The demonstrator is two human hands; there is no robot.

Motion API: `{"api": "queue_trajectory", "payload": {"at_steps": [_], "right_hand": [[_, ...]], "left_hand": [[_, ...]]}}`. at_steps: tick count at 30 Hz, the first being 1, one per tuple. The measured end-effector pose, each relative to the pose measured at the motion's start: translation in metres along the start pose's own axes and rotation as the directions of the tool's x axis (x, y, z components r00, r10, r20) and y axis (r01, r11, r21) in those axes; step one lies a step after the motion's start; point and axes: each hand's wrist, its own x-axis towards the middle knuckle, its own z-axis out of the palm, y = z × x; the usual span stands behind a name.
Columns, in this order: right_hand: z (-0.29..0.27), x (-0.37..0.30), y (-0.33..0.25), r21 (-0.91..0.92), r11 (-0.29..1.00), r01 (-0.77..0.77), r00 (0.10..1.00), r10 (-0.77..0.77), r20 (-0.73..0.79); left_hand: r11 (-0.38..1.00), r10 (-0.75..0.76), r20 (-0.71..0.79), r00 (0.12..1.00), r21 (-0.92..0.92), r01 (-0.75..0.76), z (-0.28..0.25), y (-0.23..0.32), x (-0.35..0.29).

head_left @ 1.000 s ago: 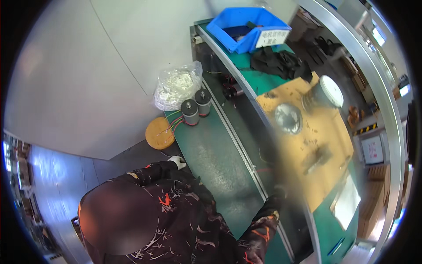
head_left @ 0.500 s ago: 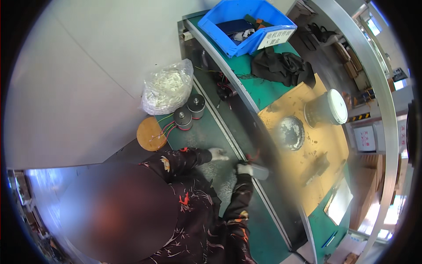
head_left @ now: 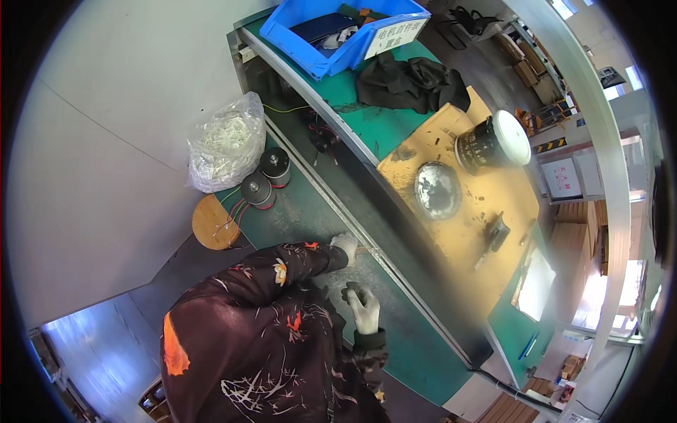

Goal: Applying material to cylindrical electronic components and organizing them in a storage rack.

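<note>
while left grip (head_left: 345,248) lies beside rail (head_left: 405,287), hold unclear; right grip (head_left: 365,311) likewise

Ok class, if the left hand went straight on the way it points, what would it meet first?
The left hand would probably first meet the metal rail just ahead, though the depth there is unclear.

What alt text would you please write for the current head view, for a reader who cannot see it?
A person's left hand is by the metal rail of a green bench; the right hand, fingers curled, is nearer the body. Beyond stand two dark cylinders beside a clear bag; at right, a second bench holds a blue bin and bucket.
</note>
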Motion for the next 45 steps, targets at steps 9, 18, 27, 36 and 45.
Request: {"api": "queue_trajectory", "payload": {"at_steps": [9,18,27,36,45], "right_hand": [[-0.022,-0.016,0.04,0.069,0.963,0.262,0.857,-0.2,-0.476],[-0.157,0.024,-0.1,-0.691,0.704,0.166,0.132,-0.71,-0.692],[-0.225,0.038,-0.11,-0.549,0.827,-0.119,0.306,-0.495,-0.813],[-0.302,0.081,-0.17,-0.56,0.786,0.26,0.343,-0.618,-0.708],[-0.198,0.076,-0.262,-0.499,0.687,0.528,0.572,-0.722,-0.389]], "left_hand": [[0.926,0.376,-0.112,0.92,0.044,-0.374,-0.03,0.038,-0.046],[0.9,0.312,-0.623,0.717,-0.049,-0.434,-0.044,0.04,-0.15],[0.902,0.125,-0.603,0.788,-0.261,-0.343,-0.051,0.009,-0.181],[-0.486,-0.367,0.272,0.89,-0.871,0.066,0.096,-0.204,-0.184],[-0.698,-0.507,0.333,0.795,-0.7,-0.151,0.093,-0.223,-0.188]]}}
